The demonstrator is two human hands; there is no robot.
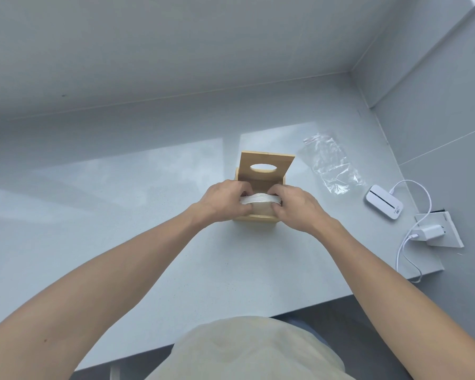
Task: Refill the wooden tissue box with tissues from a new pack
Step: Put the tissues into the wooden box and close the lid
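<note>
A light wooden tissue box (254,218) stands in the middle of the grey counter, its lid (266,168) with an oval slot tilted up at the back. A white stack of tissues (260,199) arches over the box's open top. My left hand (222,202) grips the stack's left end and my right hand (294,205) grips its right end, fingers curled over the tissues at the box's rim. The lower part of the stack and the box's inside are hidden.
An empty clear plastic wrapper (330,163) lies to the right of the box. Further right sit a small white device (384,201), its white cable (412,244) and a plugged-in charger (429,232) near the wall. The counter's front edge (285,314) runs close to my body.
</note>
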